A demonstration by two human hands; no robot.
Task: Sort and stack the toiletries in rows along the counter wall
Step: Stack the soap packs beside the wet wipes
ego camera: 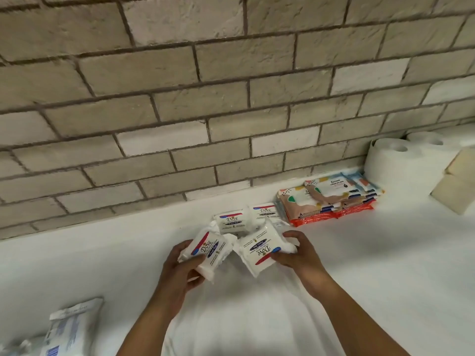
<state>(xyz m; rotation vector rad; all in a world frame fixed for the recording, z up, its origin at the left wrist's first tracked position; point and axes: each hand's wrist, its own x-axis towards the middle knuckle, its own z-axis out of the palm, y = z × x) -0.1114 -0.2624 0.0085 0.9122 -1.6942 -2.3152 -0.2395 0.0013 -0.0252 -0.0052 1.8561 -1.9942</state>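
Head view. A white desk (359, 265) runs along a pale brick wall (180, 98). The landmark for this report is the stack of wipe packs (331, 201), lying flat on the desk against the foot of the wall.

Both hands are raised just above the desk, nearer the camera than the stack and to its left. The left hand (180, 265) is closed around a white Dove soap pack (208, 253), held tilted with its label facing up. The right hand (295, 253) grips a second Dove soap pack (259, 250), its label turned upside down to the viewer. The two held packs sit close side by side, edges nearly meeting; the hands themselves are apart.

Two further Dove packs (232, 222) lie on the desk immediately left of the stack, close to the wall, with their labels upright and readable.

To the right of the stack, white paper rolls (395, 160) stand upright against the wall. Right of those, beige blocks (460, 186) are partly cut off by the frame edge; their nature cannot be determined.

Far left of the stack, at the near corner of the desk, a white plastic bag with blue print (72, 330) lies partly out of frame
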